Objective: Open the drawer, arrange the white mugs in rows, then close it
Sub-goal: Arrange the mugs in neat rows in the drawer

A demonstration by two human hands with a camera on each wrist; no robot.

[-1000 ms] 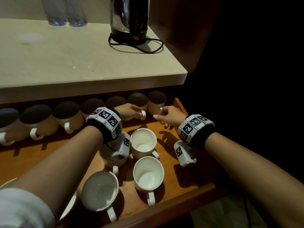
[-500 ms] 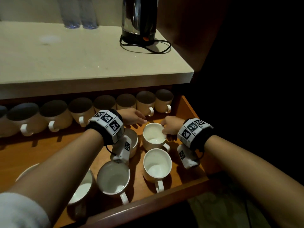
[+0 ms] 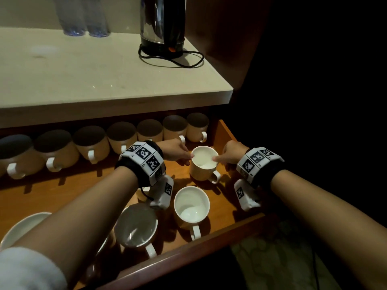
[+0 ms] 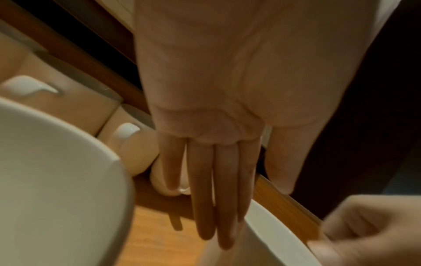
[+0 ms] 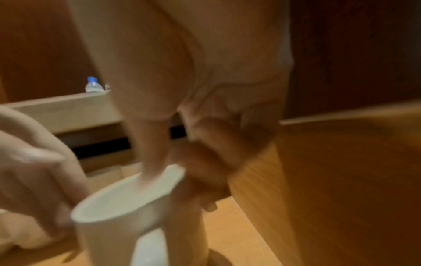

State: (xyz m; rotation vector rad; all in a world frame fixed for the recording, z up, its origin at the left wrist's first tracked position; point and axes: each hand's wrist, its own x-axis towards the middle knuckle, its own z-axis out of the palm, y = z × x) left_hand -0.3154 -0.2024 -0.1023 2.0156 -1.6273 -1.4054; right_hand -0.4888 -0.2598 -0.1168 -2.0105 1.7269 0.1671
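The pale counter [image 3: 88, 76] overhangs the open wooden drawer [image 3: 211, 237], so the head view shows the back row of mugs [image 3: 121, 137] only as dark mouths and handles, the leftmost cut off by the frame edge. On the counter stand a steel kettle [image 3: 162, 26] on its black base and two clear bottles [image 3: 83, 15], their tops cut off; the right wrist view alone shows a blue cap [image 5: 91, 79].

In the right part of the drawer, just in front of the back row, the held mug [image 3: 204, 164] stands upright, mouth up, handle pointing toward the drawer front and right. In front of it stand a second upright mug [image 3: 191, 206] and a third [image 3: 136, 229], handles toward the drawer front; further mugs lie partly hidden under the left forearm.

The left hand [image 3: 174, 150] has straight fingers [image 4: 225, 207] pressed together, tips against the held mug's outer wall, which only the left wrist view resolves. The right hand [image 3: 232, 152] pinches the rim: thumb [image 5: 154, 153] inside, curled fingers outside, as the blurred right wrist view shows.
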